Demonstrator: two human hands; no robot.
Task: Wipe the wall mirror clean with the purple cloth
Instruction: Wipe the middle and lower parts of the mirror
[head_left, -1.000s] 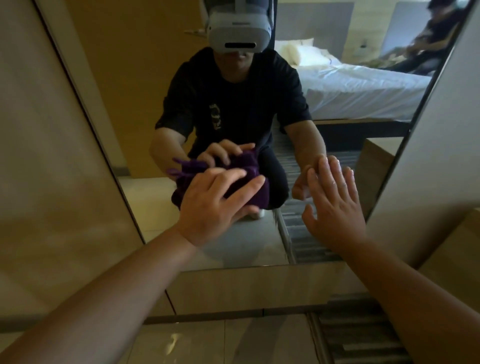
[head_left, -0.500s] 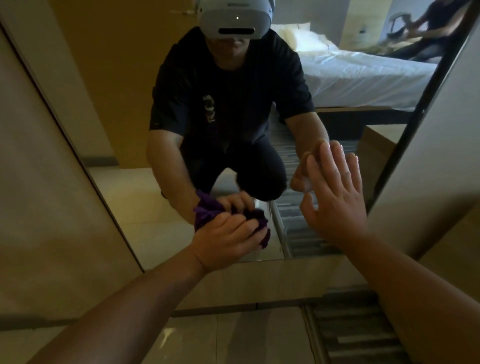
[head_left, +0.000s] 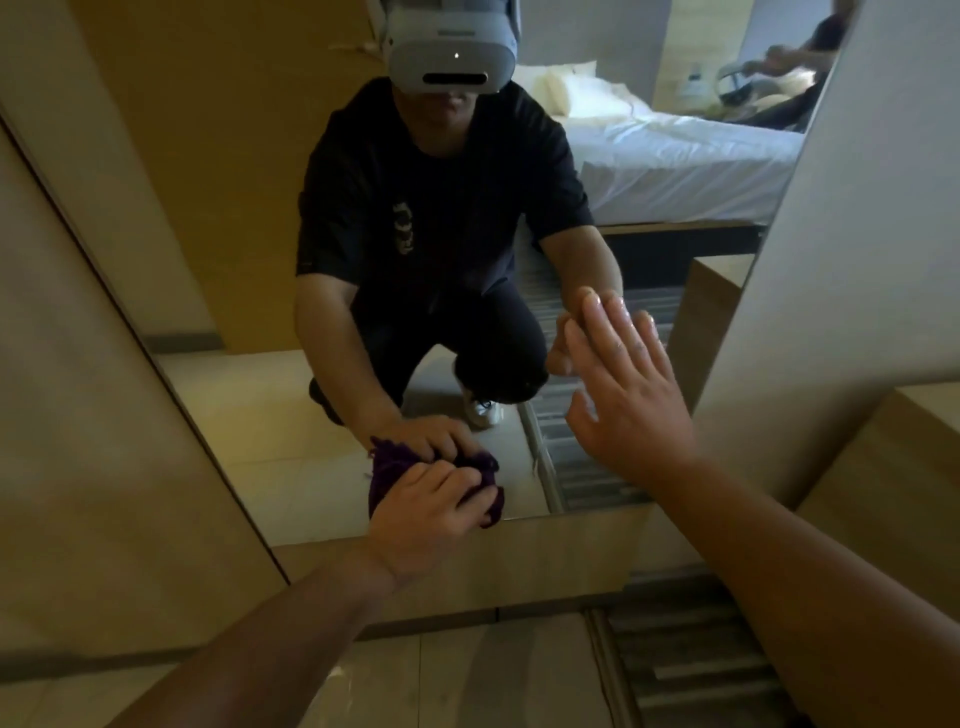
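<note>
A tall wall mirror (head_left: 291, 415) fills most of the view, set between beige wall panels (head_left: 78, 415) and tilted by the wide lens. Its glass reflects a crouching person in a dark T-shirt and dark trousers wearing a white headset (head_left: 451, 57), with a bed (head_left: 675, 161) in white sheets behind them and a second figure seated at the far top right, too blurred to describe. Below the mirror lies a glossy pale tiled floor (head_left: 441, 675), with a striped grey carpet (head_left: 691, 660) to its right.

Two bare forearms reach in from the bottom edge. The right hand (head_left: 626, 400) is raised with fingers straight and close together, palm flat toward the glass near the mirror's right edge, holding nothing; its fingertips meet their reflection. The left hand (head_left: 423, 512) is lower, fingers curled around the bunched purple cloth (head_left: 382, 478), pressing it against the glass at the mirror's bottom edge, just left of centre. The cloth shows above and right of the knuckles.
</note>
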